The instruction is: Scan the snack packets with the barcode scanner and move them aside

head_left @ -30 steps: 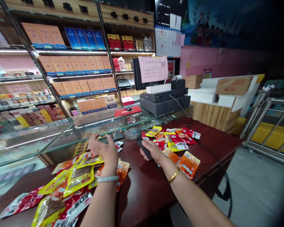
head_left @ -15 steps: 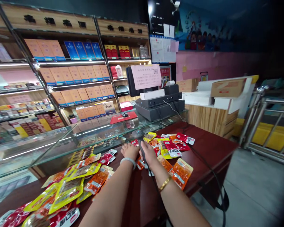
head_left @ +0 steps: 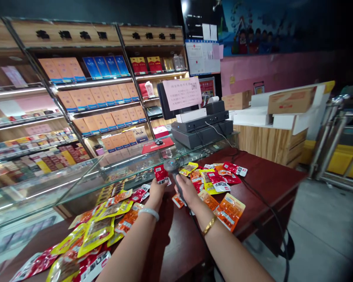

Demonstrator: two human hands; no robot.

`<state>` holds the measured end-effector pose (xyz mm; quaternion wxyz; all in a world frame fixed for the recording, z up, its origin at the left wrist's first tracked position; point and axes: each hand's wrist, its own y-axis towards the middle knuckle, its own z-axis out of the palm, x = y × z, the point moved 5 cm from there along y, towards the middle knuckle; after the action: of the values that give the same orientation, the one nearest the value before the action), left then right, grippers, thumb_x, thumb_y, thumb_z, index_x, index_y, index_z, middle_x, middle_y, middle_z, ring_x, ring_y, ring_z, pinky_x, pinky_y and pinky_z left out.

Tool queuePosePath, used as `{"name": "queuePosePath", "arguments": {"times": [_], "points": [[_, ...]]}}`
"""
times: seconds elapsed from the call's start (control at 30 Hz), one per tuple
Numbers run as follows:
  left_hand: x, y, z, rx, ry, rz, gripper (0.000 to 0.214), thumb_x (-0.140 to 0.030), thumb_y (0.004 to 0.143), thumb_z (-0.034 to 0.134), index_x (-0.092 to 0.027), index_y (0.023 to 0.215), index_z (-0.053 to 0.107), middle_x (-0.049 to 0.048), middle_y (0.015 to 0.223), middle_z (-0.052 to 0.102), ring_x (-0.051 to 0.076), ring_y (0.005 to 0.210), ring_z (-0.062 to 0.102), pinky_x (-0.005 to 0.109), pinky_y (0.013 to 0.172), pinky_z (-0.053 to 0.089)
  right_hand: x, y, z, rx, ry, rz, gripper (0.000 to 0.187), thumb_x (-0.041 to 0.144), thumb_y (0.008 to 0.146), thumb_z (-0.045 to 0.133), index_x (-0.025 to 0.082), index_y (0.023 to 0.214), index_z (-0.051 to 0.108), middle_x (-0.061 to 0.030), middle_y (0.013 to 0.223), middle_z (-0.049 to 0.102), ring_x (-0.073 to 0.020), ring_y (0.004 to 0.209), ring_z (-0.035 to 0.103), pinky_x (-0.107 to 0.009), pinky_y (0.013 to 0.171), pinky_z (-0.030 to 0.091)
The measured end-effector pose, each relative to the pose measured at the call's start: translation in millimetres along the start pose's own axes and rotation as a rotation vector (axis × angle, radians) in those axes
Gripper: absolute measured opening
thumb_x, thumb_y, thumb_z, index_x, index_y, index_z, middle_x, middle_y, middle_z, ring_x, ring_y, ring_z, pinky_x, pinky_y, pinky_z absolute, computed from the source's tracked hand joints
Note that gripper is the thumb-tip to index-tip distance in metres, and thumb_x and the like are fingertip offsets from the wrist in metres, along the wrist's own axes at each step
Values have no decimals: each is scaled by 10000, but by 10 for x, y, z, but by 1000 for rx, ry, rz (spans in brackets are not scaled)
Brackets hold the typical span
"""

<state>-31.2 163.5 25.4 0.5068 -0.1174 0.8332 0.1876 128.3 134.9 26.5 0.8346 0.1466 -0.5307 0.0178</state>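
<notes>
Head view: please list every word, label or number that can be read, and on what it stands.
"名烟名酒", it seems: dark characters on the wooden shelf headers.
The pink notice on the monitor: too small to read.
The wall papers: too small.
The red packet in the left hand: label blurred.
The scanner in the right hand: no text seen.
The packets on the counter: print blurred.

This is a small shop. Lit shelves (head_left: 85, 84) line the wall behind a glass case (head_left: 76, 184) and hold rows of cartons (head_left: 106, 94) and small packs. A till (head_left: 202, 127) with a pink notice (head_left: 182, 93) stands at the case's far end. Snack packets (head_left: 214, 180) lie spread across the red-brown counter (head_left: 267, 176). A corded scanner (head_left: 172, 165) is up near its far edge.
</notes>
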Motion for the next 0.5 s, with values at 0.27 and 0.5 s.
{"name": "queuePosePath", "arguments": {"times": [0.27, 0.5], "points": [[154, -312, -555, -36, -240, 33, 519, -479, 560, 840, -140, 915, 671, 83, 805, 747, 181, 659, 662, 295, 661, 502, 14, -237, 272, 266, 0, 22, 478, 671, 816, 643, 224, 953, 542, 101, 527, 527, -76, 356, 404, -190, 361, 318], [261, -371, -712, -102, -313, 10, 551, -461, 492, 884, -145, 895, 680, 61, 773, 741, 186, 689, 669, 290, 681, 503, 44, -358, 380, 372, -35, 50, 496, 663, 809, 650, 198, 963, 575, 97, 510, 501, -73, 359, 381, -199, 376, 309]]}}
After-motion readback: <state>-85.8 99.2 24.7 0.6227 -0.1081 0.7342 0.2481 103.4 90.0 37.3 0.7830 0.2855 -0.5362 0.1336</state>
